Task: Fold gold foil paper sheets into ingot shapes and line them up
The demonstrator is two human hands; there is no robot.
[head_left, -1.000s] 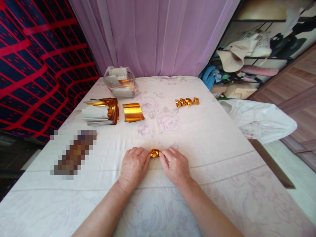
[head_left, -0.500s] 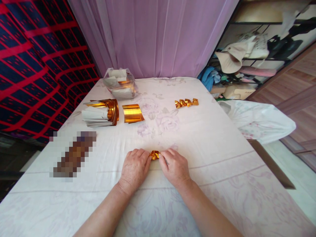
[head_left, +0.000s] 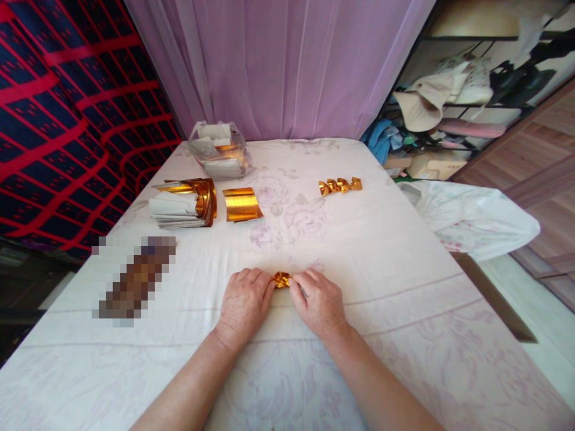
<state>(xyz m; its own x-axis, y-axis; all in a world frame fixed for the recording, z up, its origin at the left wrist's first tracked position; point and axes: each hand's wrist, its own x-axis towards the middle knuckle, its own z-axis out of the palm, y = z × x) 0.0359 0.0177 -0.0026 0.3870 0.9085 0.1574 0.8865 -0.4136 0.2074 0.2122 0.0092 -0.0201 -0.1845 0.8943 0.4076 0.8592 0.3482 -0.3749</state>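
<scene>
Between my hands is a small piece of folded gold foil paper (head_left: pixel 282 279), crumpled at its middle. My left hand (head_left: pixel 246 299) pinches its left end, and my right hand (head_left: pixel 318 299) pinches its right end; both rest on the table. Farther off to the right lies a row of several folded gold foil pieces (head_left: pixel 340 186). A few curled gold foil sheets (head_left: pixel 242 205) lie ahead on the left, beside a thick stack of foil paper (head_left: pixel 179 206) whose pale backs show.
A clear plastic bag (head_left: pixel 220 152) with more foil paper stands at the table's far left. A blurred-out object (head_left: pixel 137 278) lies near the left edge. The floral tablecloth (head_left: pixel 381 257) covers the table. Beyond are a purple curtain (head_left: pixel 287 66) and, at right, shelves with a cap (head_left: pixel 422 105).
Both hands keep their hold on the foil piece with almost no motion. The view has shifted very slightly; nothing on the table has moved.
</scene>
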